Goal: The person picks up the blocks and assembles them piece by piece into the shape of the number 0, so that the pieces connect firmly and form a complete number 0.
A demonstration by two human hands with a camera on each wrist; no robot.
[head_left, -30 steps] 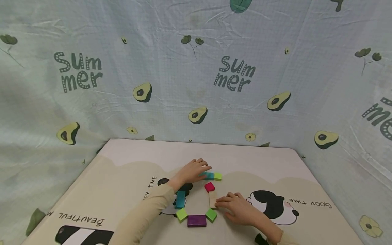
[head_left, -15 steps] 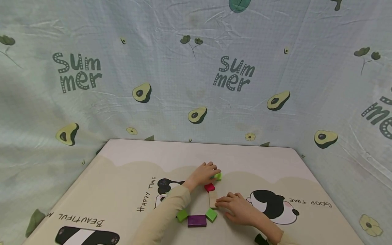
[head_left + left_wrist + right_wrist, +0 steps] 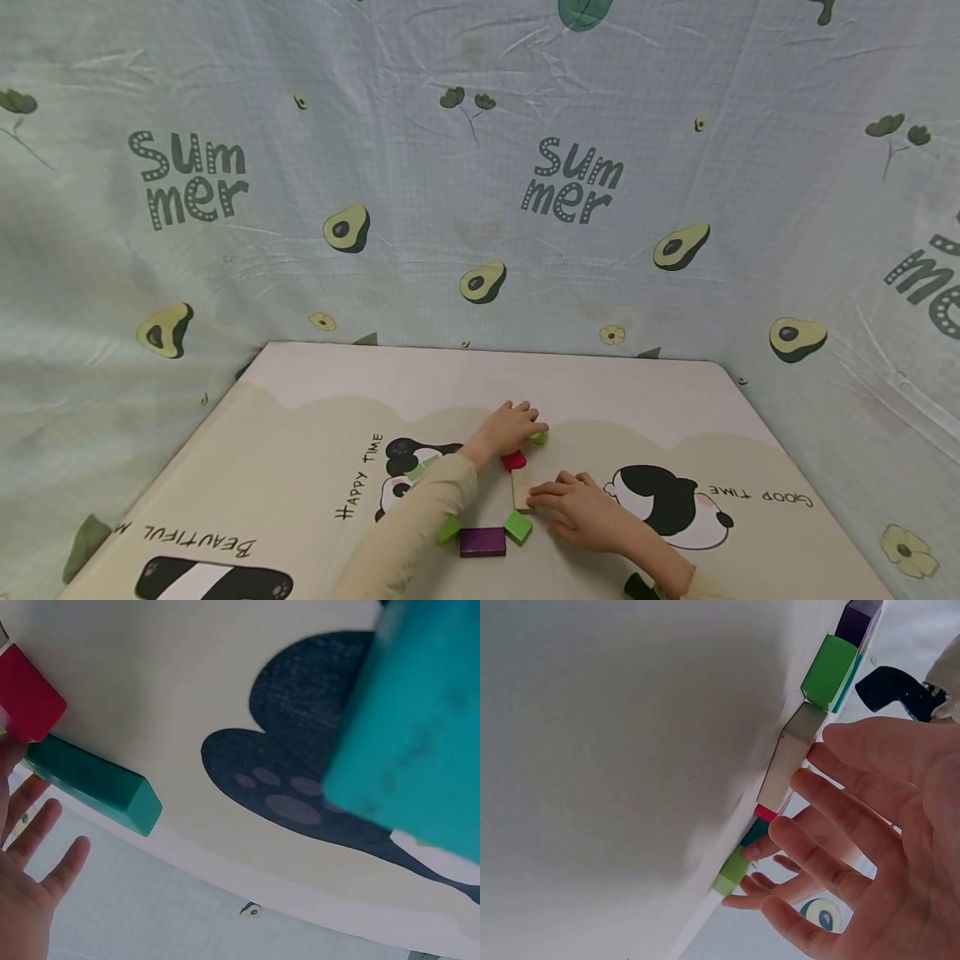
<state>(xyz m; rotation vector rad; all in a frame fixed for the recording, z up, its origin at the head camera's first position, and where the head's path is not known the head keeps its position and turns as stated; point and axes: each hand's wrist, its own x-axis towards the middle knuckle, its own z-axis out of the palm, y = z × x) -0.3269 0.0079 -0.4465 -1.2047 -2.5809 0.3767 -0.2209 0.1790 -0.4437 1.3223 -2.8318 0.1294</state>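
My left hand (image 3: 504, 430) pinches a light green cube (image 3: 733, 871) between thumb and forefinger at the far end of a loop of wooden blocks. Beside that hand, in the left wrist view, lie a long teal block (image 3: 97, 784) and a red block (image 3: 30, 694). The straight fingers of my right hand (image 3: 585, 510) touch the side of a plain wood block (image 3: 521, 489). Near it are a green cube (image 3: 517, 527) and a purple block (image 3: 482, 542). My left sleeve partly hides another green cube (image 3: 447, 530).
A second teal block (image 3: 420, 727) looms close to the left wrist camera; the left forearm covers it in the head view. The table (image 3: 315, 467) carries printed pandas and words. A patterned cloth (image 3: 405, 275) hangs behind it.
My left hand has moved right along the far teal block to the light green cube and now pinches it, shifting it slightly right. The left forearm now covers the left teal block. My right hand stays still.
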